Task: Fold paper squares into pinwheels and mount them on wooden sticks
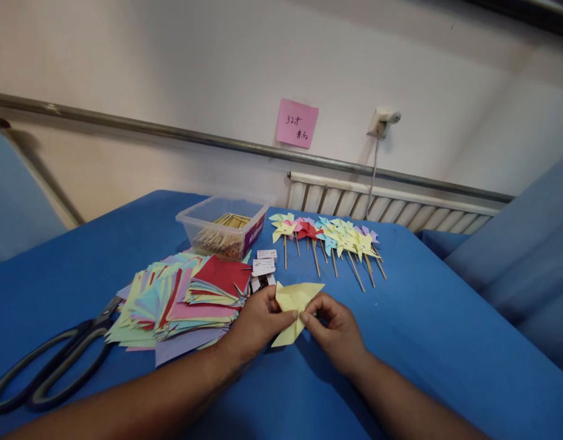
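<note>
A folded yellow paper piece (294,307) is pinched between both my hands just above the blue table (428,324). My left hand (256,321) grips its left side with closed fingers. My right hand (334,327) pinches the paper's middle from the right. A spread pile of coloured paper squares (181,299) lies just left of my left hand. A row of finished paper pinwheels on wooden sticks (330,241) lies behind my hands.
Large black scissors (47,366) lie at the front left. A clear plastic box of wooden sticks (221,227) stands behind the paper pile. Small white packets (263,267) lie beside it. A pink note (297,123) hangs on the wall above a radiator (391,208).
</note>
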A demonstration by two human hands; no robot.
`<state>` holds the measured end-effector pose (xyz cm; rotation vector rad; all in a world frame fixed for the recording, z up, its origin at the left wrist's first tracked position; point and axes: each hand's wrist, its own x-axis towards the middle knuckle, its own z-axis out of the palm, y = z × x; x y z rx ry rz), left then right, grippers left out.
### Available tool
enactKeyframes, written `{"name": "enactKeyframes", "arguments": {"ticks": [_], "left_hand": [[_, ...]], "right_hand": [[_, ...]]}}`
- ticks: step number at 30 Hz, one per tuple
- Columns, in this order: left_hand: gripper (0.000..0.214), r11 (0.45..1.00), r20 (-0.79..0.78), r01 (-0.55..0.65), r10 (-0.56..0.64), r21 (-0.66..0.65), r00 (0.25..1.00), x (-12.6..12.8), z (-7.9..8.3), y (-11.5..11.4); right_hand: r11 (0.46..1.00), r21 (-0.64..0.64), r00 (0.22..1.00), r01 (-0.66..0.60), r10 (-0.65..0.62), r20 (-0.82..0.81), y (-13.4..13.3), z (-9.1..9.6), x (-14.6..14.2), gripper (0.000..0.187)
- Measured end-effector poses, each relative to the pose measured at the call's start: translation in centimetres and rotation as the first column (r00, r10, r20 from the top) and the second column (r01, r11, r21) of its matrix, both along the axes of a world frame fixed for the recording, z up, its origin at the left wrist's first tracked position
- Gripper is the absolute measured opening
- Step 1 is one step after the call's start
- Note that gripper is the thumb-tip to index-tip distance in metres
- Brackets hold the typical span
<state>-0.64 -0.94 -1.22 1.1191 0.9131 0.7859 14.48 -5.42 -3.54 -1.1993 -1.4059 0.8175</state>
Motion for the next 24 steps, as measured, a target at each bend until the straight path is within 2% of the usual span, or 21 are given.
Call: {"name": "enactKeyframes", "arguments": {"ticks": [15, 18, 22, 24], "left_hand": [[0.035, 1.000, 0.035, -0.007, 0.007, -0.008, 0.999, -0.1, -0.4, 0.1], [0.040, 0.998, 0.102, -0.058, 0.059, -0.019, 0.993, -0.1, -0.1, 0.1], [0.042, 0.985, 0.171, -0.167, 0.171, -0.038, 0.970, -0.3, 0.6, 0.3], [0.040, 0.981, 0.179, -0.188, 0.192, -0.039, 0.965, -0.3, 0.8, 0.3]], "right_hand": [[1.000, 0.019, 1.000, -0.008, 0.009, -0.027, 0.1, 0.1, 0.0, 0.011], [0.997, 0.041, 0.995, 0.065, -0.062, -0.078, 0.2, 0.0, 0.2, 0.012], [0.977, -0.039, 0.959, 0.211, -0.214, -0.188, 0.1, 0.2, 0.5, 0.025], [0.980, -0.125, 0.959, 0.155, -0.180, -0.218, 0.0, 0.3, 0.4, 0.032]]}}
